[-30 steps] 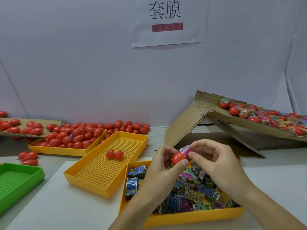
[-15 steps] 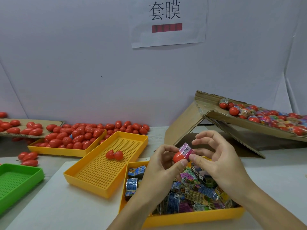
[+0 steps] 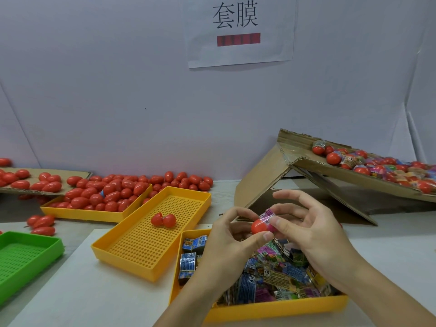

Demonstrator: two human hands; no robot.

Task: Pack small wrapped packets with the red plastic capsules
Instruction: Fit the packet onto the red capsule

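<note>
Holding wrapped packets (image 3: 271, 277): near yellow tray (image 3: 278, 309).

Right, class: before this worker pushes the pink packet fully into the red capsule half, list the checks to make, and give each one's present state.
1. Left hand grips the red capsule half: ok.
2. Right hand pinches the pink packet: ok.
3. Packet meets the half's opening: ok.
4. Packet fully inside: not ok, it sticks out.
5. Matching half within reach: cannot tell; an open capsule lies in the yellow tray.
</note>
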